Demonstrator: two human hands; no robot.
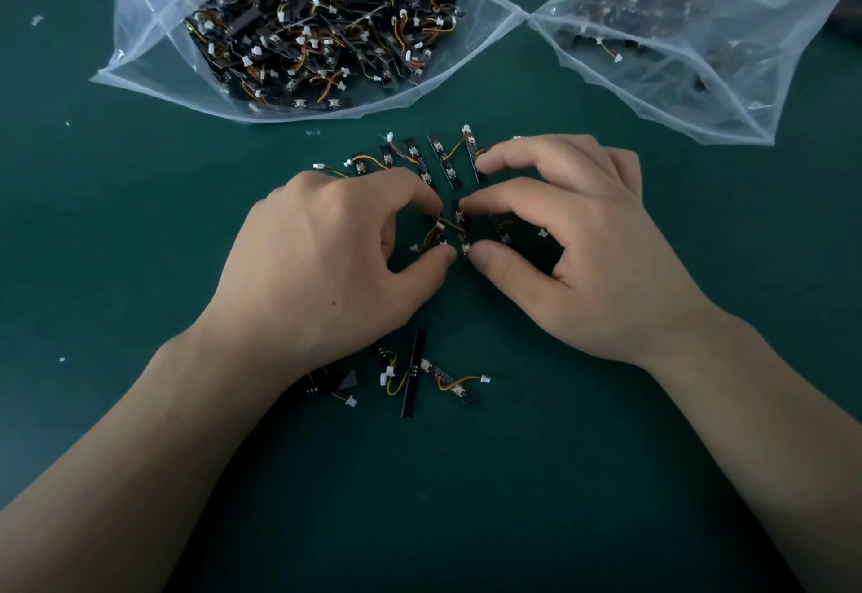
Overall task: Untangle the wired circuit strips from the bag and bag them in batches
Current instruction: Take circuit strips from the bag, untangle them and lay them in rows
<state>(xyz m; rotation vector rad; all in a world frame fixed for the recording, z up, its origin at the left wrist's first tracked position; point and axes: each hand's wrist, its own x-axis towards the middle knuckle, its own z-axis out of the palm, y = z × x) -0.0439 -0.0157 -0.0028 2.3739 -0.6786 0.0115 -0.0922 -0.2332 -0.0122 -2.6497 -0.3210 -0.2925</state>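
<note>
An open clear bag [154, 51] at the top left is full of tangled black circuit strips with orange and yellow wires and white plugs. My left hand [326, 261] pinches a wired strip [438, 231] between thumb and forefinger at the table's middle. My right hand [573, 238] pinches the neighbouring strip [461, 228] the same way; their wires cross between my fingertips. Several sorted strips [436, 156] lie in a row just beyond my fingers. More loose strips [420, 373] lie near my wrists.
A second clear bag [699, 56] with fewer strips lies open at the top right, its corner touching the first bag. The surface is a dark green mat [116, 219] with a few white specks at the left.
</note>
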